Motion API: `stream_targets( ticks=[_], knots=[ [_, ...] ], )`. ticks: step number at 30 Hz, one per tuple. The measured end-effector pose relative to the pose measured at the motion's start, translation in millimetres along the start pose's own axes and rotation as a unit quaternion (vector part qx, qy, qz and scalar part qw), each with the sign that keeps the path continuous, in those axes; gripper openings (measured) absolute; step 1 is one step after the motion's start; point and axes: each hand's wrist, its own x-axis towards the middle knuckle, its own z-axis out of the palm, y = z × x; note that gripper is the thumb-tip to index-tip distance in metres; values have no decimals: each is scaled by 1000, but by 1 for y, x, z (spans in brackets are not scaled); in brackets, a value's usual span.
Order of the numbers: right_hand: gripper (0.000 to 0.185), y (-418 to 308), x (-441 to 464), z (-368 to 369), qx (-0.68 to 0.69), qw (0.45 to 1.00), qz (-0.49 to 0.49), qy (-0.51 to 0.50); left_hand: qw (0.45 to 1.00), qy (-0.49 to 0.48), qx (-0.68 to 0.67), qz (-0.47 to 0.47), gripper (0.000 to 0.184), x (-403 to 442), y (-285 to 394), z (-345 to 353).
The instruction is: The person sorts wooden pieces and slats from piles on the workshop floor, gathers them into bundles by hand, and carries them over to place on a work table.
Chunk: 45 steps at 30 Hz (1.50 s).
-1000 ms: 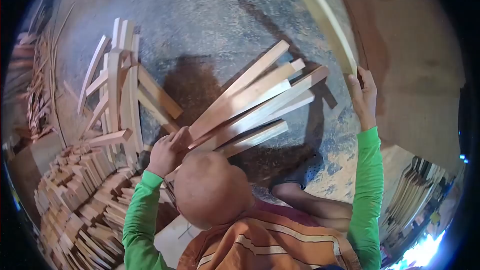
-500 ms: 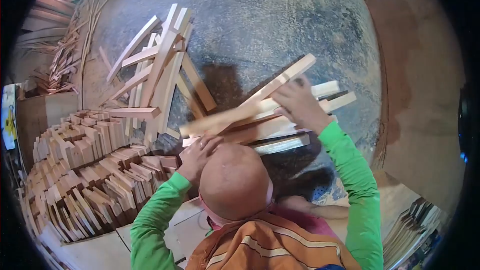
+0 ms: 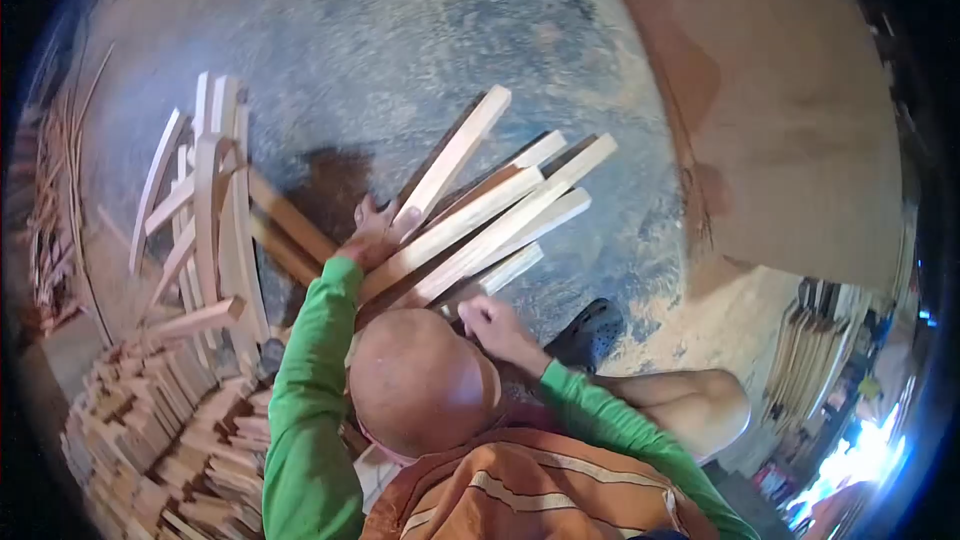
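Observation:
Several pale wooden strips (image 3: 505,215) lie fanned out on the floor in front of me, overlapping at their near ends. My left hand (image 3: 375,236) is closed around the near part of the leftmost wooden strip (image 3: 455,155), with thumb and fingers on either side. Close to my body, my right hand (image 3: 492,328) is beside the near ends of the strips, its fingers curled. Whatever it may hold is hidden. My head covers the lower ends of some strips.
A loose pile of wooden strips (image 3: 205,200) leans together at the left. Below it stand stacked short wood pieces (image 3: 150,410). A brown sheet (image 3: 780,120) covers the right side. A dark perforated shoe (image 3: 592,330) is near my right arm, and more strips (image 3: 812,355) stand beyond it.
The view has turned and shifted right. My right hand has left the upper part of the strips and come back toward my body. My left hand has reached forward onto the leftmost strip.

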Motion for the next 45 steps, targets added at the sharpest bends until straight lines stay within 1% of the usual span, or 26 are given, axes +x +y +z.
stream_targets(
  ticks=[2,3,5,6,7,8,9,10,11,12,14,15,19,20,23,25,29,30,34,35,38,39,40,43,44,45],
  knots=[
    [37,46,-5,15,112,987,93,-64,999,-25,-16,-13,90,-9,-2,-1],
    [43,69,-7,23,162,972,144,-88,998,-59,-33,-3,89,-11,-8,0],
    [47,88,-7,41,284,953,82,-71,991,-99,-86,-12,89,-30,-2,-2],
    [49,89,-2,45,302,949,61,-61,987,-101,-121,-29,89,-43,13,-5],
    [52,90,2,49,320,945,39,-51,987,-102,-117,-31,89,-42,10,0],
    [53,94,11,53,443,885,77,-118,987,-112,-118,0,88,-40,9,2],
    [55,97,17,58,554,804,113,-185,979,-126,-161,25,86,-42,7,5],
    [55,101,16,63,555,803,110,-187,967,-142,-203,49,85,-44,6,7],
    [55,98,13,65,577,791,111,-172,941,-163,-287,70,84,-51,17,7],
    [54,94,14,63,595,780,109,-159,943,-155,-286,74,84,-58,28,2],
    [53,89,16,62,631,756,109,-136,945,-149,-287,40,81,-71,42,-8],
    [53,88,18,63,629,758,106,-140,946,-144,-288,42,81,-71,42,-10],
    [51,86,27,67,671,733,80,-79,946,-171,-276,17,79,-66,41,-13],
    [51,85,32,67,673,731,79,-79,946,-172,-273,16,79,-63,38,-13],
    [49,79,59,60,630,767,119,-9,938,-193,-288,25,74,-47,24,-11],
    [48,76,62,68,629,766,131,18,938,-210,-277,22,72,-39,14,-11],
    [46,59,66,72,741,671,28,9,909,-227,-349,-24,67,-32,1,-12],
    [46,60,68,72,746,666,23,10,912,-229,-341,-23,67,-32,1,-12],
    [47,72,76,71,810,582,44,-62,916,-208,-341,-29,65,-35,2,-14],
    [47,71,77,69,814,577,40,-59,918,-212,-335,-30,65,-33,8,-18],
    [53,54,57,60,792,608,31,-58,898,-237,-370,-23,65,-52,33,-36],
    [55,53,53,60,782,620,31,-61,894,-238,-379,-23,65,-56,33,-36],
    [55,55,52,63,782,620,35,-63,890,-238,-388,-24,65,-60,32,-36],
    [60,60,58,71,814,566,4,-129,873,-226,-423,-85,64,-73,27,-34],
    [61,60,58,70,820,556,-8,-134,868,-230,-429,-101,63,-73,28,-32],
    [62,59,58,68,826,546,-21,-138,870,-236,-423,-96,63,-72,28,-26]
  ],
)
